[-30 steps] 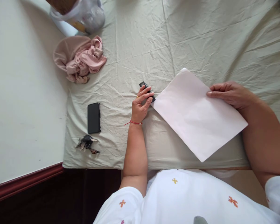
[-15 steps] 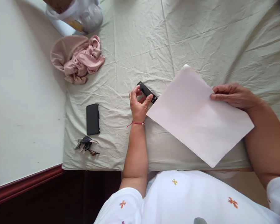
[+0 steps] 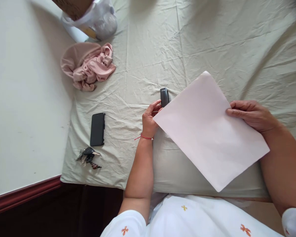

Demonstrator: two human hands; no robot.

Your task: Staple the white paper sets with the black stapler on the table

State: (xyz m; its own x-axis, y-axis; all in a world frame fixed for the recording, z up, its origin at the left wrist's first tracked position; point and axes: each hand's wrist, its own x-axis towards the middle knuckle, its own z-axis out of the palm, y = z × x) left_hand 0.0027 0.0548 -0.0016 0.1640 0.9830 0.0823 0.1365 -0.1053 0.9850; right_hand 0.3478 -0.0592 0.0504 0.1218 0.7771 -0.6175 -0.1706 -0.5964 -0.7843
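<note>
While held at both sides, listed as seen:
Left hand (image 3: 150, 118): centre of frame, fingers curled, pinching small black stapler-like object (image 3: 164, 96) upright at the sheet's left edge.
Right hand (image 3: 253, 113): right of centre, fingers pressed together, gripping the sheet's right edge.
Paper sheet (image 3: 207, 131): pale pink, tilted, centre right, over bed sheet (image 3: 150, 49).
Phone (image 3: 97, 129): black, flat, left of centre.
Keys (image 3: 88, 156): just below phone.
Pink cloth (image 3: 88, 65): crumpled, upper left.
Plastic bag (image 3: 98, 19): top left.

open sheet (image 3: 212, 42) beyond the paper (image 3: 207, 131); phone (image 3: 97, 129), keys (image 3: 87, 156) crowd left.
</note>
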